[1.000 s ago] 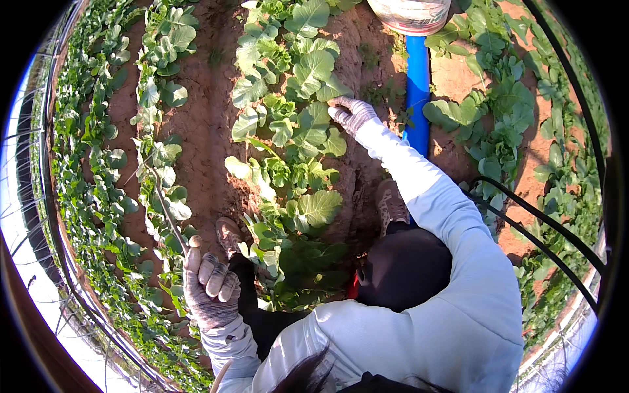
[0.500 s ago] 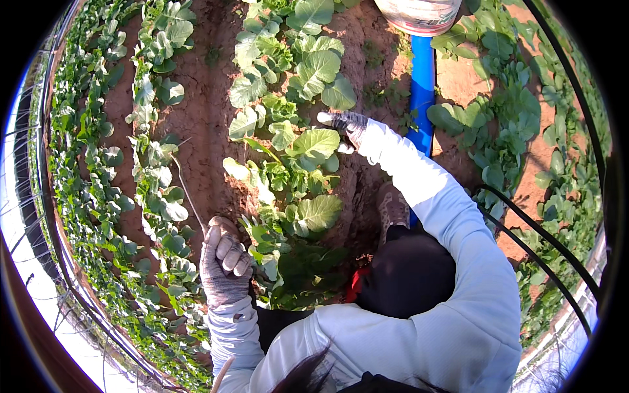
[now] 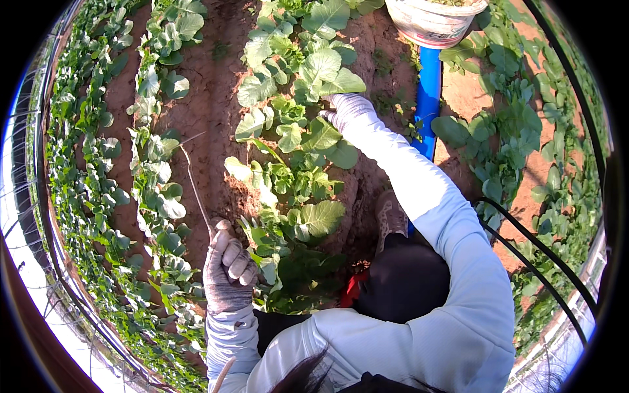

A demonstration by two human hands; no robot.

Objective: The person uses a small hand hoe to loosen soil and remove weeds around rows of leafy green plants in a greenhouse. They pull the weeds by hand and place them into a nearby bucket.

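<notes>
My left hand [image 3: 229,268], in a greyish knit glove, is closed around a thin, bent stick [image 3: 194,180]. The stick leans up and to the left, its forked tip over the bare soil. My right hand [image 3: 352,111], gloved too, reaches into a row of leafy green plants [image 3: 321,134]. A broad leaf [image 3: 344,82] hangs over its fingertips and partly hides them, so I cannot tell whether they grip anything. Both arms wear pale, light-blue sleeves.
A white bucket [image 3: 436,25] with plant bits inside stands at the far right, by a blue strip [image 3: 427,98] running along the soil. My shoe [image 3: 391,213] rests beside the row. Other plant rows line both sides; black curved tubes [image 3: 540,236] cross at right.
My right hand has moved a little farther and goes in under a broad leaf. The view has shifted slightly, showing more of the bucket. My left hand still holds the stick.
</notes>
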